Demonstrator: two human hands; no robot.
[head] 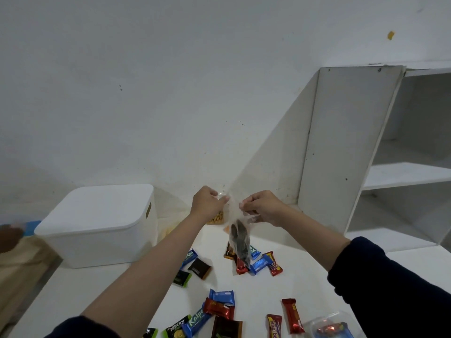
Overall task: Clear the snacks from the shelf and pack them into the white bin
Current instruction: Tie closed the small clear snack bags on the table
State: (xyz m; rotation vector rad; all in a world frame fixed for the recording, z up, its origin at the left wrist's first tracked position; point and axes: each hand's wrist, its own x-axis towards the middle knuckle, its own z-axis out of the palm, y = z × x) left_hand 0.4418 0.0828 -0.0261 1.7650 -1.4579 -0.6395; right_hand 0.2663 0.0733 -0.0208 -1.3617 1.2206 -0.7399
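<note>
White wall (pixel 146 93) fills most of the view, marked with a few dark specks and one small yellow scrap high up. Below it runs a white tabletop (pixel 73 296). Landmark for positions: the white bin (pixel 97 228).

White shelf unit (pixel 353 147) stands well to the right of the bin, against the wall; the compartments in view hold nothing that can be made out.

White bin sits at the table's left rear, lid on, slot handle facing right.

Both arms reach forward from the bottom edge, dark sleeves pushed up to the forearm. They converge to the right of the bin, raised above the tabletop near the wall.

Left hand (pixel 207 203): fingers curled, thumb and fingertips pinching the top of a clear plastic bag (pixel 238 237). Right hand (pixel 262 207): likewise curled, pinching the same bag top from the other side. The hands are close together, knuckles up (a gap remains between them). The bag hangs from the two pinches, dark contents inside; what they are cannot be told.

Snack packets (pixel 219 306) lie scattered on the table to the right of and nearer than the bin: blue, red, black and green wrappers, some touching or overlapping. One cluster lies directly under the hanging bag.

Clear plastic tub (pixel 332 325) of wrapped sweets, far right of the bin at the near edge.

Pale nuts or crackers (pixel 216 219) show just beyond the left wrist (identity uncertain).
</note>
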